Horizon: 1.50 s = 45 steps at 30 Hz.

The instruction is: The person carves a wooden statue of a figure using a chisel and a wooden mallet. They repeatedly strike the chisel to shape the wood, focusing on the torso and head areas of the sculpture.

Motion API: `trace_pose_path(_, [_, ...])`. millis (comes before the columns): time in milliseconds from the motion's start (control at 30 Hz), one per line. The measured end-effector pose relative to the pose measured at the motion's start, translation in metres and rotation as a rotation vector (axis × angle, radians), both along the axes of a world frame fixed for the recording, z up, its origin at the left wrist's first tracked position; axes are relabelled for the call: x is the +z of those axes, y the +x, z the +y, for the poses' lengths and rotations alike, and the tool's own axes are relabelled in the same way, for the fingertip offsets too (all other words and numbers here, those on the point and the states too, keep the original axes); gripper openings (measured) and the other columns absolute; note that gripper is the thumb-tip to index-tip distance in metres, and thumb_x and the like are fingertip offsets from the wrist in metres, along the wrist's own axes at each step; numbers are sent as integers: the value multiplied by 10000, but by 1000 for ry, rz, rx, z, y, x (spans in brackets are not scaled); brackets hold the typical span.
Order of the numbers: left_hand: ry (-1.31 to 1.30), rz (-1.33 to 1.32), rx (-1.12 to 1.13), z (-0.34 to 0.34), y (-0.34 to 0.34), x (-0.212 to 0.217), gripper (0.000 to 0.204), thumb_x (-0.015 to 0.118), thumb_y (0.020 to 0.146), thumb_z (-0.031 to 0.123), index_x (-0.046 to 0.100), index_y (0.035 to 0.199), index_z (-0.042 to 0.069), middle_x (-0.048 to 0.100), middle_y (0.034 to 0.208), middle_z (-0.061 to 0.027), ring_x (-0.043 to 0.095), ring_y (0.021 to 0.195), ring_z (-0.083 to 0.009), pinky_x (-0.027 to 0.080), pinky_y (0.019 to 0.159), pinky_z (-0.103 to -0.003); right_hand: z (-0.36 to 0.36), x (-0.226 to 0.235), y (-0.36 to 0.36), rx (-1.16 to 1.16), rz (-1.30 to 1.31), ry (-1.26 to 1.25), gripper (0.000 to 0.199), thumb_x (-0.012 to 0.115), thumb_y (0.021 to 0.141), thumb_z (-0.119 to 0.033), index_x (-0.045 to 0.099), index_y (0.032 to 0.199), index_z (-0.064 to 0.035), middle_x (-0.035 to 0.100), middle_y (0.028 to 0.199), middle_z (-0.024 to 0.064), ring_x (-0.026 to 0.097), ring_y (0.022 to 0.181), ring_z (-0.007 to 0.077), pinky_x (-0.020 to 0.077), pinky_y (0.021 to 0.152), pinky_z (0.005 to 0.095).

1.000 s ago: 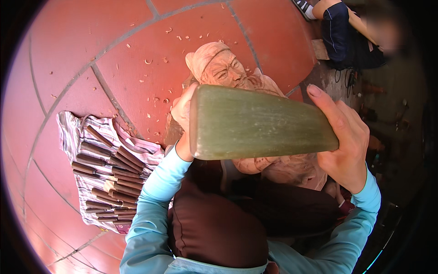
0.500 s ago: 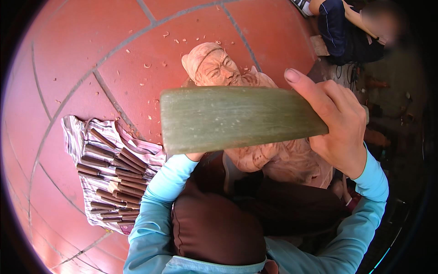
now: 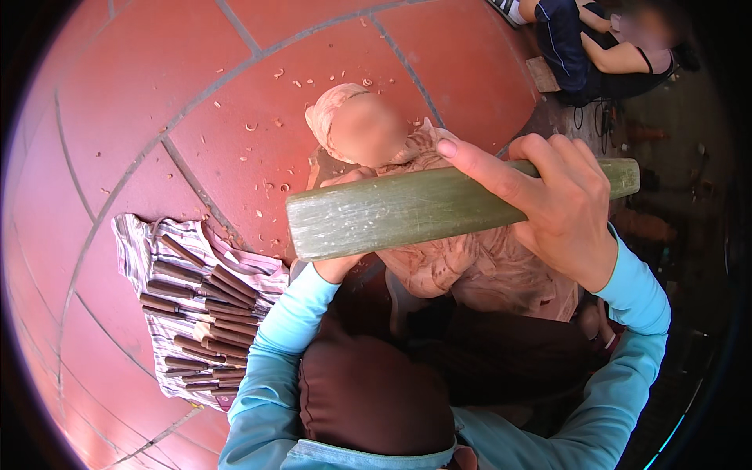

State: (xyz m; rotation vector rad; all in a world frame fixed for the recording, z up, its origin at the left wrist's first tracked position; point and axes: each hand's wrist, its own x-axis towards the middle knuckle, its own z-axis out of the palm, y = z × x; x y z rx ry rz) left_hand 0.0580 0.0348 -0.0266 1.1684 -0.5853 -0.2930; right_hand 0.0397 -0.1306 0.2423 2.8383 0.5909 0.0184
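My right hand [image 3: 556, 204] grips a long, flat green mallet [image 3: 392, 211], its thumb along the upper edge and its fingers wrapped round it. The block is broad at its left end and narrows past my hand at the right. Behind it lies a carved wooden figure [image 3: 501, 270] with a wrapped cap, folded robe and arms, close in front of my knees. My left hand [image 3: 338, 268] reaches beneath the mallet beside the figure's upper body. Only its wrist and a little skin beyond the block show, so what its fingers do is hidden.
On the left, a striped cloth [image 3: 137, 243] bears several dark-handled carving tools [image 3: 176, 272]. Wood shavings [image 3: 251, 127] are scattered over the red tiled floor [image 3: 110, 157]. Another person [image 3: 587, 55] sits at the far right, near cables [image 3: 603, 121].
My right hand has shifted slightly left and the mallet has tilted, showing a narrower face and its right end. More of the figure's upper body shows. The other person's arms have moved.
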Motion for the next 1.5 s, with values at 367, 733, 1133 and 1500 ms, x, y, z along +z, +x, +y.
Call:
trace_pose_path(367, [-150,332,95,-7,-2,46,195,671,816,183,538,784,45,554,748,-61,553,691,-187,449,623,-289,-2,-6,0,14,-90,332,652,726,631,-68,591,1253,-206,493,740,21,468,589,191,379,533,314])
trace_pose_path(733, [-448,-452,326,-39,19,24,186,619,830,127,473,734,63,471,672,-21,513,638,-160,422,581,-277,-7,-15,-3,-10,-104,370,567,700,700,-140,619,1227,-332,420,704,-2,428,589,180,350,528,300])
trace_pose_path(1133, [242,-220,344,-5,10,31,203,677,840,173,507,825,64,563,817,-47,540,731,-132,450,688,-297,-6,-5,3,169,-65,-132,683,713,637,-77,585,1271,-298,432,712,-8,446,599,179,361,535,303])
trace_pose_path(1500, [-171,120,694,-11,-4,-10,155,653,821,97,619,933,-5,641,800,-70,589,716,-148,468,645,-283,-2,1,10,-94,5,236,710,654,635,54,551,1299,-172,494,699,66,487,588,254,436,569,353])
